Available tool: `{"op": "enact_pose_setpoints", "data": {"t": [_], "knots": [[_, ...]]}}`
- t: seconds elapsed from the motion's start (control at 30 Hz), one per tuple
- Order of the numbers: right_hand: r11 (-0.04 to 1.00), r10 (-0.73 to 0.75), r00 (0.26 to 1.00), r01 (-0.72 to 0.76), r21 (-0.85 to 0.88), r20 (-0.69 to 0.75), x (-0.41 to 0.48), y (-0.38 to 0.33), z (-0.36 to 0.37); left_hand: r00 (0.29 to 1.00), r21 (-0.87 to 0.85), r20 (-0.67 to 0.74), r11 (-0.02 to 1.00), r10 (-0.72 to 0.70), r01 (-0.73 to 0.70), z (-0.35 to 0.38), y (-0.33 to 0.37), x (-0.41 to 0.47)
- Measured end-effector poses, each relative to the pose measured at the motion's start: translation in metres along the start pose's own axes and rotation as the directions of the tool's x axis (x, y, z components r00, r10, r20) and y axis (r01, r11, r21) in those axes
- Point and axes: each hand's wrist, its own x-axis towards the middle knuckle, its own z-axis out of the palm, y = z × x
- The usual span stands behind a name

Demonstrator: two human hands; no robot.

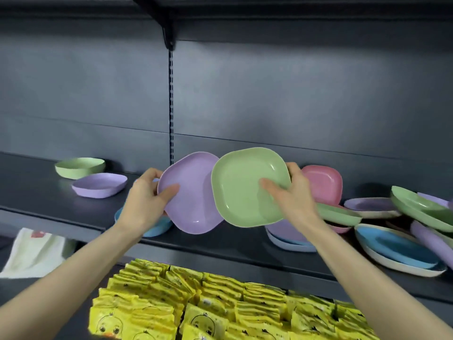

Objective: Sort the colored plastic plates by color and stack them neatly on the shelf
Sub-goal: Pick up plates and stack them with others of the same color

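Dark metal shelf (36,192), mid-sort. Left hand (147,196) pinched lilac square plastic plate (193,195) by its rim; right hand (293,197) pinched green square plastic plate (242,185). Both were tilted above the shelf, edges overlapping. Risk was rim-only grips slipping or plates clashing.

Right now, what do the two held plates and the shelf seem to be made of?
Purple plate: likely plastic, satin finish; thin pale rim, soft glint near its lower edge. Green plate: the same look, smooth, small highlights in the well. Shelf: probably painted metal, dark matte; slotted upright behind suggests it, not certain.
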Motion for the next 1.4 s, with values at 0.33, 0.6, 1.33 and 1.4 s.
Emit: {"op": "enact_pose_setpoints", "data": {"t": [0.33, 0.6, 1.33, 1.4], "knots": [[0.992, -0.008, 0.998, 0.016, 0.123, -0.061, -0.022, -0.057, 0.148, 0.998, -0.017, -0.059, 1.0, 0.017, -0.019, -0.145, -0.052, 0.033], [0.998, -0.014, 0.991, 0.022, 0.056, -0.134, -0.004, -0.077, 0.198, 0.999, -0.053, -0.045, 0.998, 0.015, -0.017, -0.19, -0.082, 0.075], [0.997, -0.082, 0.989, 0.081, 0.01, 0.124, 0.13, -0.036, 0.351, 0.998, 0.303, 0.059, 0.952, 0.034, -0.051, -0.22, -0.179, 0.231], [0.996, -0.079, 0.984, 0.086, -0.032, 0.162, 0.137, -0.035, 0.364, 0.993, 0.371, 0.118, 0.927, 0.013, -0.056, -0.227, -0.188, 0.243]]}}
